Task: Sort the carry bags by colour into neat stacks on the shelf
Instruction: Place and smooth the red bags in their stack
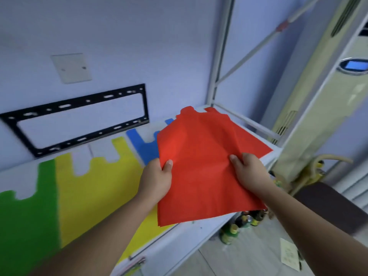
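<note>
I hold a red carry bag (199,168) with both hands above the white shelf (191,234). My left hand (157,180) pinches its left edge. My right hand (250,172) grips its right side. Beneath it another red bag (253,140) lies flat at the shelf's right end. A blue bag (147,146) lies to the left of the red ones, partly hidden by the held bag. A yellow bag (95,188) comes after that, and a green bag (27,220) lies at the far left.
A black wall bracket (79,118) hangs behind the shelf. The shelf's white upright post (219,56) rises at the right. A tall cream air conditioner (326,96) stands to the right. Cans (239,224) and a paper sheet (289,253) lie on the floor below.
</note>
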The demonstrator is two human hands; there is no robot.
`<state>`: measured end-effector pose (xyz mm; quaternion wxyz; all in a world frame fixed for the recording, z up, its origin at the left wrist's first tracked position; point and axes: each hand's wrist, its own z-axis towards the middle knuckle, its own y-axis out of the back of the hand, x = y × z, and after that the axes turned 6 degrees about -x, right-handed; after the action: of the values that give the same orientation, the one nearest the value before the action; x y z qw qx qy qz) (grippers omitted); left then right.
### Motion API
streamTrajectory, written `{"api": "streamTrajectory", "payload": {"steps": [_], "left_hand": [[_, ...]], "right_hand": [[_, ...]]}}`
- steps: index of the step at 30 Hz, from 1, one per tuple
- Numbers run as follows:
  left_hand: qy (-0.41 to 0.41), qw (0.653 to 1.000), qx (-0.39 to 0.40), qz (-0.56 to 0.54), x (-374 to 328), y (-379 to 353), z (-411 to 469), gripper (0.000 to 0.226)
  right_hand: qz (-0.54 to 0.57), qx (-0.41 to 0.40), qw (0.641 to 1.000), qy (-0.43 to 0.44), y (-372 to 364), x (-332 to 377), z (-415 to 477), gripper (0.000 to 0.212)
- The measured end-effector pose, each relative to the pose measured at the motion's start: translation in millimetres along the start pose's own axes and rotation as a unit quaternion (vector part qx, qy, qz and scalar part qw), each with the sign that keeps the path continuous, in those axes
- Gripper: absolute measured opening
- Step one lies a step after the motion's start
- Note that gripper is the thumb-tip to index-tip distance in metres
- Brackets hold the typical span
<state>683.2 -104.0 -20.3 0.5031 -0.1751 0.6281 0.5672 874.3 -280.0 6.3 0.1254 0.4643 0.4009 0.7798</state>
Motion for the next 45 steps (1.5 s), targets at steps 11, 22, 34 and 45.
{"api": "streamTrajectory", "payload": {"steps": [11, 22, 34, 45], "left_hand": [[0.052, 0.997, 0.006, -0.061, -79.4, -105.5, 94.0, 0.035], [0.0, 0.986, -0.121, -0.116, -155.6, -151.7, 195.2, 0.035], [0.233, 0.97, -0.007, 0.064, -80.2, -270.0, 116.4, 0.036], [0.238, 0.958, -0.024, 0.158, -96.5, -272.3, 119.8, 0.031]], "right_hand": [[-0.015, 0.109, 0.994, -0.006, 22.1, -56.0, 178.3, 0.042], [0.17, 0.081, 0.982, 0.023, 32.3, -47.7, 336.8, 0.037], [-0.048, 0.213, 0.975, 0.031, -43.5, -197.6, 311.7, 0.033], [-0.022, 0.214, 0.975, 0.048, -31.3, -201.6, 323.8, 0.025]]}}
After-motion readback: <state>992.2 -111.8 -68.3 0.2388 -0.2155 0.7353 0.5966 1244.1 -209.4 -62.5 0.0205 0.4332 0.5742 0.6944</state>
